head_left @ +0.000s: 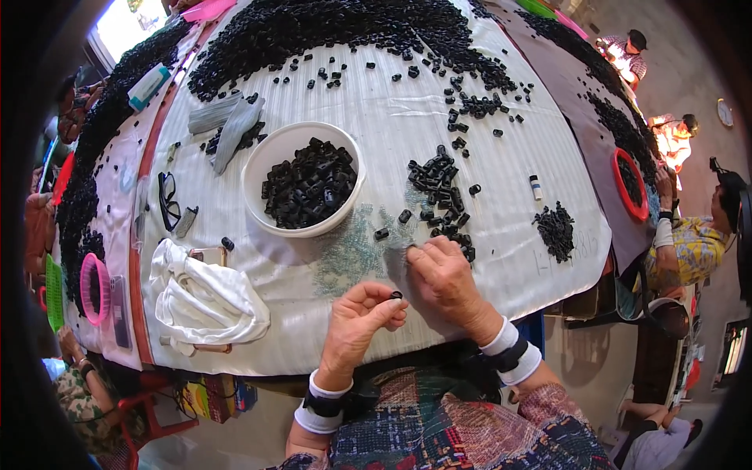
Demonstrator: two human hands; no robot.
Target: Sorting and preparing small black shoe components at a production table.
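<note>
My left hand (354, 325) pinches a small black cylindrical plastic part (396, 295) between thumb and fingertips, above the near edge of the table. To its right, my right hand (454, 286) is curled with its fingers together, close to a loose heap of similar black parts (435, 178). A greyish patch shows by its fingertips; what they hold, if anything, I cannot make out. Beyond my hands, a round white bowl (358, 188) is filled with black parts. A small pile of thin black pieces (555, 233) lies at the right.
A white cloth (205, 296) lies at the left over a phone-like frame, with eyeglasses (168, 200) and grey fabric strips (237, 129) beyond. A huge black heap (329, 30) covers the far table. A small tube (536, 187) stands right. Other people sit at both sides, near red (644, 205) and pink baskets (95, 317).
</note>
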